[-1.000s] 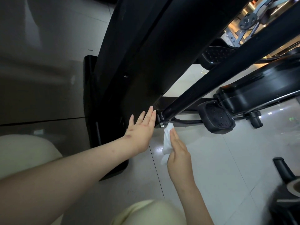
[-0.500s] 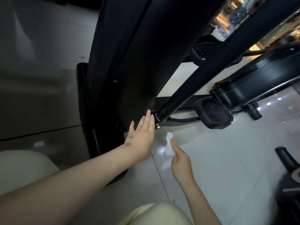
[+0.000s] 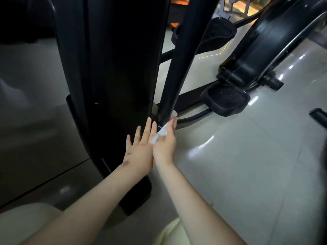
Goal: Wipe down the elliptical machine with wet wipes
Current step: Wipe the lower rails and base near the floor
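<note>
The right hand (image 3: 164, 140) pinched the wet wipe (image 3: 159, 133) against the foot of the elliptical's black bar (image 3: 177, 68), wiping that joint. The left hand (image 3: 139, 152) lay flat, fingers straight, on the housing (image 3: 109, 68). Next move, probably: wipe up the bar.

Bare forearms (image 3: 92, 206), pale yellow trousers (image 3: 26, 225) at the knees, dark-marked left hand (image 3: 139, 154)

A broad black upright housing (image 3: 113, 76) walls off the left. The slanted black tubular bar (image 3: 178, 64) just right of it leaves only a narrow wedge between. A black dotted pedal (image 3: 225, 100) blocks farther right; glossy pale floor tiles (image 3: 238, 165) nearer lie open.
</note>
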